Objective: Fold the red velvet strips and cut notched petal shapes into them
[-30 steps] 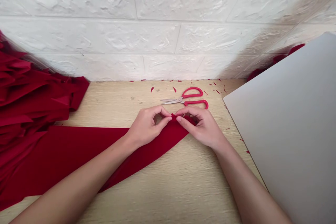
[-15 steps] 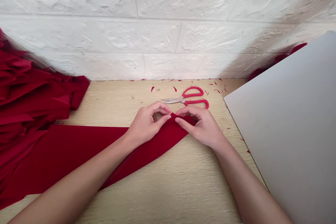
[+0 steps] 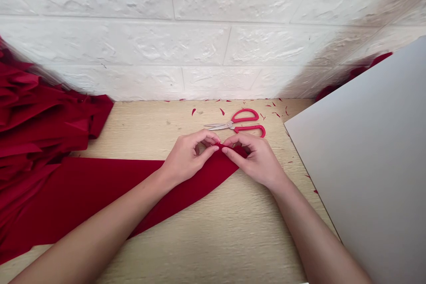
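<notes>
A long piece of dark red fabric (image 3: 109, 186) runs from the left across the table to my hands. My left hand (image 3: 189, 155) pinches its top edge near the right end between thumb and fingers. Close beside it, my right hand (image 3: 253, 155) pinches the same edge, the two thumbs almost meeting. Part of the fabric's end is hidden under my right fingers. Just beyond my hands lie scissors (image 3: 238, 124) with red handles, blades pointing left and slightly apart, touched by neither hand.
Crumpled red fabric (image 3: 40, 115) is heaped at the left. A large pale grey board (image 3: 372, 151) covers the right side, with more red cloth (image 3: 356, 73) behind it. Small red scraps (image 3: 222, 111) lie along the foot of the white brick-patterned wall (image 3: 199, 44).
My left fingertips have shifted slightly right, toward my right hand, and the fabric's small raised corner between them is now folded down or covered. The scissors lie as before.
</notes>
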{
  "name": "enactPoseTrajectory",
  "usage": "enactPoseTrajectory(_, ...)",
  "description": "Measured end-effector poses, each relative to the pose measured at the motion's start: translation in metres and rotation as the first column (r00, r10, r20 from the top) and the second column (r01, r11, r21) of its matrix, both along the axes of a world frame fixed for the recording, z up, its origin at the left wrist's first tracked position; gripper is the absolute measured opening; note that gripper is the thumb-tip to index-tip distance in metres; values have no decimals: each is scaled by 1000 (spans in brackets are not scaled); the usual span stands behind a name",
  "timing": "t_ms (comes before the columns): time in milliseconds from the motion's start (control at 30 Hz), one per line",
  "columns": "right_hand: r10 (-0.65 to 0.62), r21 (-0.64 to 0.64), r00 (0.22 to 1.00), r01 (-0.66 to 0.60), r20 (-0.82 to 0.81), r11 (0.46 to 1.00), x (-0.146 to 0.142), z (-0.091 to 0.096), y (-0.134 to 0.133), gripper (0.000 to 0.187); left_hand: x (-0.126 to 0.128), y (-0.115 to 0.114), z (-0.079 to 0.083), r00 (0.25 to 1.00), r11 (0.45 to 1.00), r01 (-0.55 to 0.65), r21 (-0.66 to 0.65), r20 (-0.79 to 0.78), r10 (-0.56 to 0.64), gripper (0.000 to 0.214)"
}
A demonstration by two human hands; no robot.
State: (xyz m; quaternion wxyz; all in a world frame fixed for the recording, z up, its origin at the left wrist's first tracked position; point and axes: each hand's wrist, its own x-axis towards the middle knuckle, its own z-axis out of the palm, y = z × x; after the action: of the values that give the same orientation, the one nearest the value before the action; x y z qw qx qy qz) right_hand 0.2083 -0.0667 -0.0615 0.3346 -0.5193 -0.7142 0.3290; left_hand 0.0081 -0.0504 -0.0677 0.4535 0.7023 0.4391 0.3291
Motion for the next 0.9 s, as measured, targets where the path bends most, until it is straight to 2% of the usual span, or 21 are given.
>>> enactPoseTrajectory(433, -13, 8, 1000, 13, 3, 1000, -1, 0, -1, 9, -1, 1, -2, 997, 996, -81, -33, 2, 81, 20)
enactPoseTrajectory(667, -10, 14, 1000, 10, 11, 1000, -1, 0, -1, 9, 0, 3, -2, 997, 997, -77, -19, -14, 77, 11)
enactPoseTrajectory(900, 3, 36, 1000, -4, 29, 999, -1, 1, -1, 8, 0, 0, 1, 998, 998, -59, -6, -25, 59, 13)
